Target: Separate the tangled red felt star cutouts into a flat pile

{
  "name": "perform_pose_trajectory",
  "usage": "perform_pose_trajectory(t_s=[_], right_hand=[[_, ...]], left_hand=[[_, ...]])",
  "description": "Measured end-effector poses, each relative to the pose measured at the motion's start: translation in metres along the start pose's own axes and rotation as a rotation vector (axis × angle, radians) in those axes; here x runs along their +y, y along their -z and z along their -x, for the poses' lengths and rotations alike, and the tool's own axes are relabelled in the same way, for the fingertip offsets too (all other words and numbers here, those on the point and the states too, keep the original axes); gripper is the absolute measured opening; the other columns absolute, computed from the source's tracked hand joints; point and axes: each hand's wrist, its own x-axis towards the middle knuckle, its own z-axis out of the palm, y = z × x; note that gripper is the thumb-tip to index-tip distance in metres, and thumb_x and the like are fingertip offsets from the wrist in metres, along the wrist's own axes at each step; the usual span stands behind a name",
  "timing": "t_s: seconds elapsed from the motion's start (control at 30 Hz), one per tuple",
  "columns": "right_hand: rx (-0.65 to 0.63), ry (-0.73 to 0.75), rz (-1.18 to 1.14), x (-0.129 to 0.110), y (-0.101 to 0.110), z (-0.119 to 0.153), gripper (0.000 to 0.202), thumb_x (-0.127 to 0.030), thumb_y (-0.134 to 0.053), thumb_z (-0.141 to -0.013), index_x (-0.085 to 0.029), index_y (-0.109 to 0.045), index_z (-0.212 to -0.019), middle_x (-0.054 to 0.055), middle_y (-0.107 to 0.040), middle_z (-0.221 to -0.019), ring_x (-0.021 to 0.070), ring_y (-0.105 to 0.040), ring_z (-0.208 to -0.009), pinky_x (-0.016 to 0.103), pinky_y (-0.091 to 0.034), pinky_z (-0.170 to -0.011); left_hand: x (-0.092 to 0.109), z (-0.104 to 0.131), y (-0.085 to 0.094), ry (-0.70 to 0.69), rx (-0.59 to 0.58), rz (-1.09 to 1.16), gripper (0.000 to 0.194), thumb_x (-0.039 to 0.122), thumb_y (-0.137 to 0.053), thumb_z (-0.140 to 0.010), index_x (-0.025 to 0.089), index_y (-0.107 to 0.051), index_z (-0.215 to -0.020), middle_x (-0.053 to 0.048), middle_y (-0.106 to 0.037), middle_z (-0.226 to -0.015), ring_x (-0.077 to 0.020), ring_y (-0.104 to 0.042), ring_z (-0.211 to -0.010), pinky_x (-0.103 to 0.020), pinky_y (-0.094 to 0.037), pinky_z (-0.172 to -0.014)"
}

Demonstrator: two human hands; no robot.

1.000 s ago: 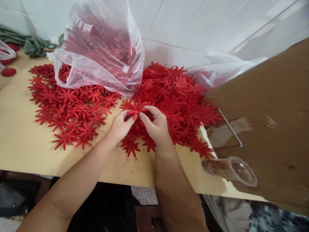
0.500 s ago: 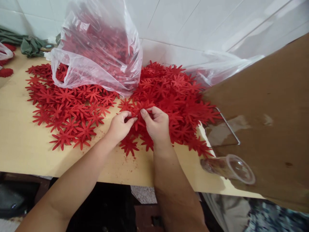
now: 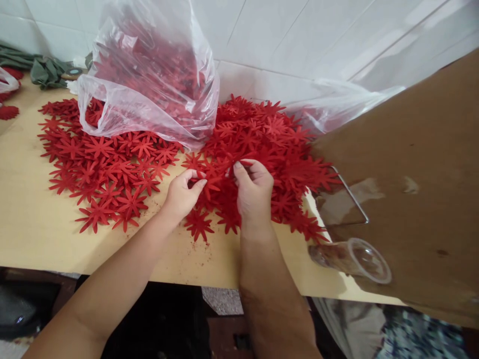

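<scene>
My left hand (image 3: 184, 194) pinches a red flower-shaped piece (image 3: 212, 183) with several narrow petals, by its left edge. Just to the right, my right hand (image 3: 255, 187) is closed in a pinch over the right-hand heap of red flower pieces (image 3: 288, 149). A bit of red shows at its fingertips, but its shape blends into the heap behind. A second heap of the same pieces (image 3: 101, 164) lies left of my hands. Two single flower pieces lie at the near edge of the right heap, one of them (image 3: 199, 224) below my left hand.
Behind the heaps stands a clear plastic bag (image 3: 149, 75) full of red pieces, against the tiled wall (image 3: 262, 35). At right are a brown board (image 3: 419, 164), a bent metal wire (image 3: 352, 194) and a clear plastic cup (image 3: 352, 257) on its side. Green cloth (image 3: 48, 72) lies far left.
My hands were close together at one red flower piece and have since drawn apart. The right hand moved right and slightly up; the left shifted a little left.
</scene>
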Motion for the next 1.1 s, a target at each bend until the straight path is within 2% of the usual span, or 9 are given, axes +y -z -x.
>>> perform_pose_trajectory(t_s=[0.1,0.23,0.37,0.43,0.57,0.67,0.8,0.97,1.1], right_hand=[[-0.013,-0.003,0.001,-0.003,0.000,0.001,0.023,-0.039,-0.065,-0.067,-0.021,-0.055,-0.077,-0.002,-0.057,-0.069,0.0098,-0.053,-0.061,0.026,-0.046,-0.062],[-0.026,0.009,0.013,-0.007,0.001,0.001,0.020,-0.039,-0.065,-0.068,-0.021,-0.056,-0.072,-0.002,-0.056,-0.067,0.0099,-0.051,-0.060,0.026,-0.045,-0.061],[-0.042,-0.009,-0.041,-0.009,0.000,0.003,0.021,-0.040,-0.066,-0.067,-0.021,-0.055,-0.067,-0.003,-0.055,-0.064,0.0094,-0.051,-0.058,0.025,-0.044,-0.060],[-0.075,-0.004,-0.083,-0.012,0.000,0.005,0.021,-0.040,-0.066,-0.067,-0.022,-0.056,-0.070,-0.003,-0.057,-0.068,0.0101,-0.054,-0.063,0.026,-0.046,-0.065],[-0.315,-0.019,-0.071,-0.019,-0.002,0.010,0.021,-0.040,-0.065,-0.068,-0.023,-0.061,-0.079,0.001,-0.063,-0.085,0.0136,-0.059,-0.082,0.031,-0.047,-0.080],[-0.438,-0.086,-0.034,-0.021,-0.004,0.012,0.021,-0.039,-0.067,-0.066,-0.021,-0.062,-0.075,0.000,-0.063,-0.079,0.0128,-0.059,-0.074,0.029,-0.048,-0.073],[-0.346,-0.119,-0.015,-0.017,-0.004,0.010,0.024,-0.042,-0.068,-0.064,-0.020,-0.058,-0.067,-0.002,-0.059,-0.064,0.0104,-0.053,-0.059,0.026,-0.047,-0.060],[-0.141,-0.064,-0.036,-0.013,-0.001,0.005,0.026,-0.044,-0.067,-0.064,-0.021,-0.054,-0.067,-0.002,-0.057,-0.067,0.0100,-0.051,-0.058,0.026,-0.046,-0.059],[-0.075,-0.090,-0.113,-0.011,0.001,0.002,0.026,-0.042,-0.068,-0.063,-0.022,-0.052,-0.069,-0.003,-0.054,-0.067,0.0090,-0.049,-0.057,0.024,-0.044,-0.056]], left_hand=[[0.002,0.000,0.000,0.028,-0.002,0.019,0.014,0.007,-0.056,-0.068,0.014,-0.056,-0.080,0.001,-0.057,-0.072,-0.0075,-0.050,-0.066,-0.024,-0.041,-0.070],[0.002,0.003,0.001,0.048,-0.045,-0.039,0.018,0.010,-0.059,-0.068,0.015,-0.057,-0.086,0.001,-0.056,-0.071,-0.0076,-0.048,-0.063,-0.024,-0.040,-0.065],[0.002,0.003,0.000,0.067,-0.029,-0.032,0.013,0.013,-0.059,-0.069,0.013,-0.056,-0.082,0.002,-0.055,-0.069,-0.0072,-0.047,-0.062,-0.024,-0.040,-0.066],[0.002,0.002,0.000,0.062,-0.011,0.000,0.006,0.014,-0.058,-0.070,0.013,-0.055,-0.076,0.002,-0.055,-0.069,-0.0070,-0.047,-0.062,-0.024,-0.040,-0.067],[0.001,-0.002,-0.001,0.077,-0.003,0.116,0.002,0.014,-0.055,-0.071,0.014,-0.054,-0.071,0.002,-0.056,-0.067,-0.0075,-0.049,-0.063,-0.024,-0.041,-0.069],[0.001,-0.003,-0.002,0.050,-0.003,0.147,0.005,0.009,-0.052,-0.071,0.014,-0.054,-0.072,0.002,-0.056,-0.068,-0.0075,-0.051,-0.066,-0.025,-0.042,-0.074],[0.002,-0.001,-0.002,0.036,0.021,0.091,0.002,0.014,-0.054,-0.072,0.014,-0.054,-0.073,0.001,-0.056,-0.070,-0.0078,-0.050,-0.065,-0.025,-0.042,-0.073],[0.003,0.002,-0.002,-0.015,-0.057,0.037,0.018,0.013,-0.059,-0.069,0.014,-0.056,-0.087,-0.001,-0.059,-0.079,-0.0091,-0.052,-0.071,-0.025,-0.043,-0.074],[0.004,0.003,-0.001,0.048,-0.059,-0.040,0.024,0.012,-0.060,-0.068,0.014,-0.057,-0.091,0.000,-0.057,-0.074,-0.0081,-0.050,-0.063,-0.026,-0.043,-0.069]])
